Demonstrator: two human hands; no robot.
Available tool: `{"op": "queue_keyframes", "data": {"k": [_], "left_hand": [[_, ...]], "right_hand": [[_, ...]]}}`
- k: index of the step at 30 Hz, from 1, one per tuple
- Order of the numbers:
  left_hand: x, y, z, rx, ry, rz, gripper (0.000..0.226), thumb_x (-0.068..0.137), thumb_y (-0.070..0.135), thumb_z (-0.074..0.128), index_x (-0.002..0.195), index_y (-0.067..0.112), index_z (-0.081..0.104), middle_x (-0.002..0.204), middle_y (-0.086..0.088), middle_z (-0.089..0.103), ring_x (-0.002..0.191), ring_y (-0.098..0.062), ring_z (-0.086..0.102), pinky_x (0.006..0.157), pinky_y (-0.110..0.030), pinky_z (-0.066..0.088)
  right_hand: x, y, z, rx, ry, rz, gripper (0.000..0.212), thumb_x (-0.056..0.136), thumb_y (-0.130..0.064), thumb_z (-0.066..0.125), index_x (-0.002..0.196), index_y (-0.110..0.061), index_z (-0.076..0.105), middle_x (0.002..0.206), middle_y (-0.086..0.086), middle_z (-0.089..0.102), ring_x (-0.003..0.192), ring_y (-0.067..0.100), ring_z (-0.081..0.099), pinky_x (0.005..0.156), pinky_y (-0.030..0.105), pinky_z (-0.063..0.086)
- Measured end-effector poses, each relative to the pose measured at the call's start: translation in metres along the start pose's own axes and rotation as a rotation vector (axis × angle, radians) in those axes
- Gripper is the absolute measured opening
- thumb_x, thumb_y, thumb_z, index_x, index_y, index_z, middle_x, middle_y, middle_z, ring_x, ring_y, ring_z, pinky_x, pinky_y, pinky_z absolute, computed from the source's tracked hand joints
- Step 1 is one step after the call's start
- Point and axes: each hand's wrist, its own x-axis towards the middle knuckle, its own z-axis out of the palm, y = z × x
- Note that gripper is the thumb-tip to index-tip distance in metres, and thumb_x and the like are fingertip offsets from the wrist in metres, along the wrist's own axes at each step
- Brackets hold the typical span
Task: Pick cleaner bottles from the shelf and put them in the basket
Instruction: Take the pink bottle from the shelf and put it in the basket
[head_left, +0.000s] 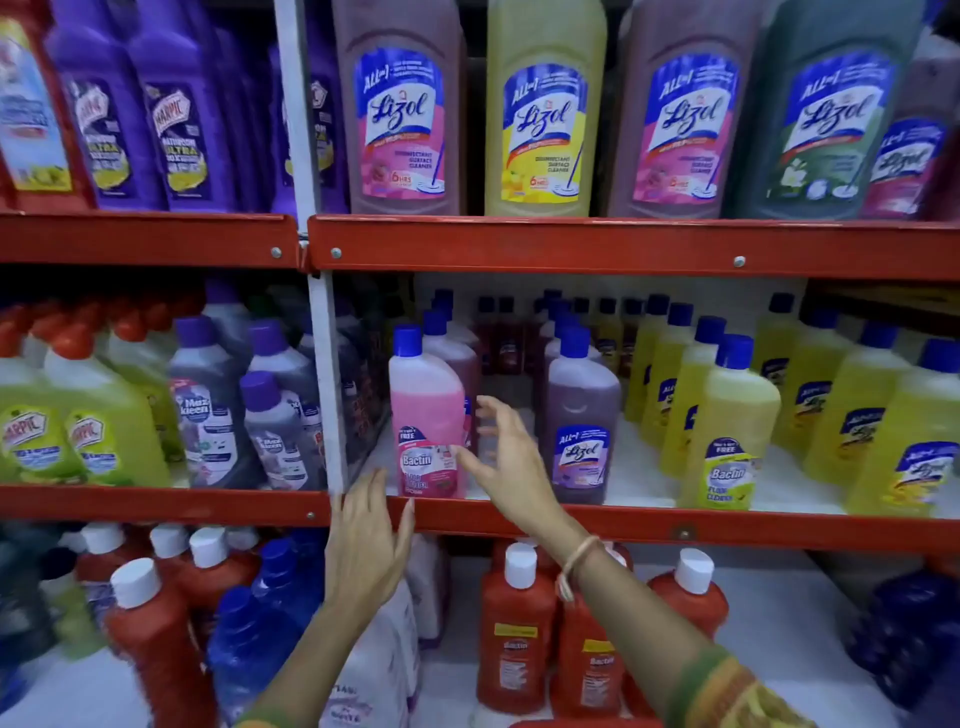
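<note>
Both hands were empty and spread: the right hand (501, 457) reached beside the pink cleaner bottle (428, 415) at the middle shelf's (623, 527) front, the left hand (366, 545) below it. This looked like the picking step; next, fingers would need to close around the bottle. No basket showed.

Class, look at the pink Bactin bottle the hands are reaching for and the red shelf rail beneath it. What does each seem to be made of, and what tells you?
Pink Bactin bottle: probably translucent plastic with a glossy paper or film label; the pink liquid shows through, and the blue cap looks moulded.
Red shelf rail: likely painted metal, semi-gloss; thin folded edge with visible rivets or screws.
</note>
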Motion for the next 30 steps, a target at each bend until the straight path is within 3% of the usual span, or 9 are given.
{"op": "queue_keyframes", "data": {"k": [3, 6, 8, 10, 12, 15, 20, 25, 30], "left_hand": [[0.000, -0.010, 0.006, 0.100, -0.044, 0.076, 0.061, 0.093, 0.048, 0.027, 0.125, 0.002, 0.051, 0.129, -0.018, 0.057, 0.122, -0.034, 0.048, 0.107, -0.056, 0.032], [-0.002, -0.016, 0.012, 0.126, -0.029, 0.108, 0.059, 0.092, 0.046, 0.032, 0.127, 0.002, 0.050, 0.130, -0.019, 0.055, 0.125, -0.035, 0.045, 0.110, -0.051, 0.027], [-0.002, -0.020, 0.014, 0.126, -0.025, 0.127, 0.063, 0.092, 0.049, 0.032, 0.131, 0.001, 0.046, 0.133, -0.021, 0.052, 0.128, -0.036, 0.042, 0.110, -0.047, 0.028], [-0.002, -0.022, 0.015, 0.141, -0.051, 0.145, 0.068, 0.092, 0.053, 0.030, 0.134, 0.002, 0.043, 0.136, -0.020, 0.049, 0.131, -0.036, 0.040, 0.113, -0.044, 0.022], [-0.001, -0.025, 0.015, 0.127, -0.072, 0.167, 0.070, 0.093, 0.056, 0.028, 0.136, 0.003, 0.041, 0.139, -0.020, 0.048, 0.133, -0.035, 0.038, 0.113, -0.042, 0.018], [0.000, -0.027, 0.012, 0.123, -0.092, 0.176, 0.070, 0.093, 0.057, 0.026, 0.136, 0.003, 0.041, 0.140, -0.020, 0.047, 0.133, -0.035, 0.038, 0.112, -0.042, 0.019], [0.000, -0.030, 0.010, 0.129, -0.095, 0.205, 0.069, 0.093, 0.056, 0.027, 0.135, 0.004, 0.043, 0.137, -0.020, 0.050, 0.130, -0.036, 0.042, 0.110, -0.044, 0.021], [0.001, -0.019, 0.007, 0.131, -0.084, 0.155, 0.068, 0.092, 0.056, 0.024, 0.129, 0.006, 0.052, 0.132, -0.015, 0.057, 0.125, -0.032, 0.049, 0.111, -0.047, 0.031], [-0.002, 0.007, 0.016, 0.124, -0.149, 0.233, 0.075, 0.095, 0.058, 0.013, 0.129, 0.004, 0.054, 0.131, -0.014, 0.059, 0.124, -0.031, 0.052, 0.106, -0.047, 0.018]], "right_hand": [[0.018, 0.001, 0.020, 0.193, -0.066, 0.173, 0.073, 0.077, -0.028, 0.078, 0.137, -0.014, 0.039, 0.131, 0.004, 0.057, 0.112, 0.014, 0.058, 0.098, 0.032, 0.050], [0.031, 0.004, 0.042, 0.368, -0.083, 0.323, 0.060, 0.067, -0.030, 0.085, 0.116, -0.022, 0.051, 0.120, 0.009, 0.068, 0.105, 0.022, 0.067, 0.095, 0.046, 0.054], [0.031, 0.007, 0.055, 0.475, -0.058, 0.341, 0.052, 0.063, -0.030, 0.087, 0.105, -0.029, 0.055, 0.114, 0.010, 0.071, 0.102, 0.024, 0.070, 0.093, 0.049, 0.055], [0.027, 0.010, 0.063, 0.537, -0.002, 0.338, 0.061, 0.057, -0.038, 0.088, 0.108, -0.030, 0.055, 0.112, 0.008, 0.071, 0.100, 0.023, 0.071, 0.090, 0.050, 0.057], [0.023, 0.009, 0.068, 0.527, 0.061, 0.308, 0.067, 0.055, -0.049, 0.086, 0.111, -0.035, 0.051, 0.112, 0.004, 0.070, 0.100, 0.021, 0.070, 0.087, 0.050, 0.058], [0.019, -0.004, 0.064, 0.366, 0.203, 0.200, 0.057, 0.064, -0.057, 0.078, 0.107, -0.044, 0.044, 0.113, -0.001, 0.062, 0.105, 0.022, 0.062, 0.086, 0.049, 0.056], [0.002, -0.033, 0.028, 0.131, 0.383, 0.005, 0.061, 0.074, -0.052, 0.074, 0.121, -0.031, 0.041, 0.116, -0.004, 0.053, 0.108, 0.018, 0.053, 0.082, 0.033, 0.052], [-0.020, -0.045, -0.022, 0.610, 0.151, 0.058, 0.057, 0.076, -0.034, 0.079, 0.123, -0.038, 0.047, 0.117, 0.002, 0.068, 0.105, 0.016, 0.068, 0.085, 0.034, 0.058], [-0.034, -0.038, -0.062, 0.919, -0.041, 0.163, 0.074, 0.054, -0.049, 0.087, 0.115, -0.019, 0.059, 0.098, 0.002, 0.077, 0.088, 0.016, 0.073, 0.072, 0.027, 0.059]]}}
